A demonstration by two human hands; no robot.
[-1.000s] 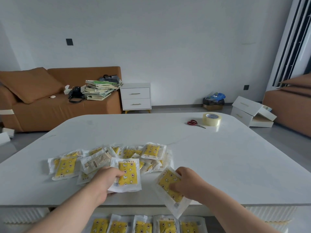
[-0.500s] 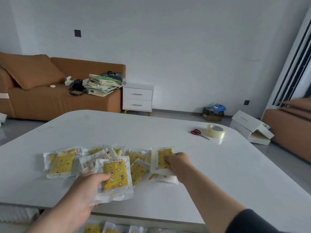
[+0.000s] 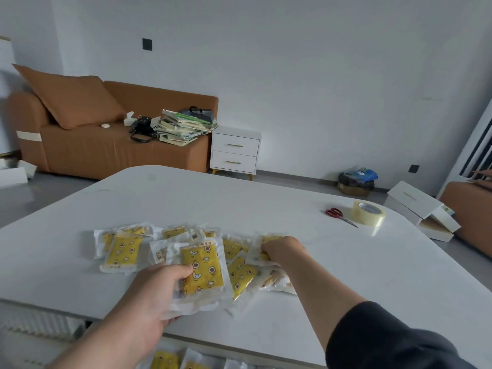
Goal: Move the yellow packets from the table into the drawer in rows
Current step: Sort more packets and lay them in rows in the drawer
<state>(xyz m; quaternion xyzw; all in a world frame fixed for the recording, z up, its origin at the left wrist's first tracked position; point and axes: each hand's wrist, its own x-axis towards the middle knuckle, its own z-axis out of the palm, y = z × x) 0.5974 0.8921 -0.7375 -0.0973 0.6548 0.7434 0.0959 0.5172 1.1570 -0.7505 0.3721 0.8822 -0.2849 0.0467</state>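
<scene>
White table top (image 3: 186, 203) was recorded across the mid-frame, with a brown sofa (image 3: 106, 153) and a white nightstand (image 3: 234, 153) against the back wall. Near the front edge of the table, yellow packets (image 3: 122, 251) were seen heaped in a loose, overlapping line. Their count could not be fixed, since several were buried under others.

The left hand (image 3: 151, 296) was observed gripping the front packet (image 3: 203, 267), thumb on top and fingers hidden beneath. The lower end of this packet was blurred, so whether more than one was held could not be told. The right hand (image 3: 282, 249) was noted at the right end of the heap, fingers curled onto the end packet (image 3: 270, 239), fingertips concealed by the knuckles.

Red-handled scissors (image 3: 335, 213) were logged just beside a tape roll (image 3: 368, 213), well apart from the heap. Below the near table edge, lower packets (image 3: 165, 359) were glimpsed, blurred and cut off by the frame. The drawer around them could not be made out.
</scene>
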